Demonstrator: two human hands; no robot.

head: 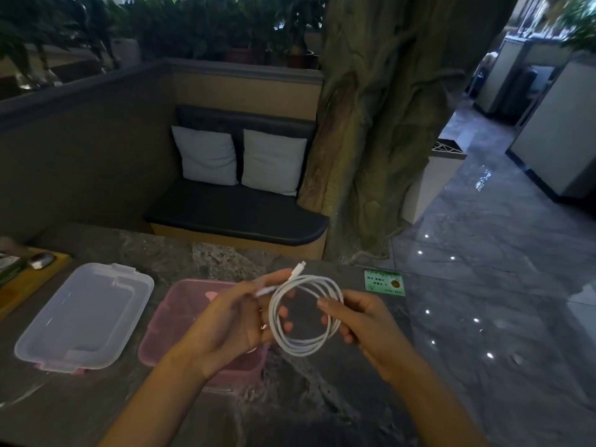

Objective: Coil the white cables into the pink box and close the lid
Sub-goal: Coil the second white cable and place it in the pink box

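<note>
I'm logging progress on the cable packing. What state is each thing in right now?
white cable: wound into a loop, held in the air between both hands, one plug end sticking up.
pink box: open on the table, behind the left hand.
clear lid: off, lying flat on the table, left of the box.
left hand: holds the loop's left side.
right hand: pinches the loop's right side.

Looks like a restaurant/café booth: padded bench seat (238,217) w/ two white cushions (206,158), marble table (96,398), faux tree trunk (387,124), potted plants (300,43), polished tile floor (500,269).
</note>
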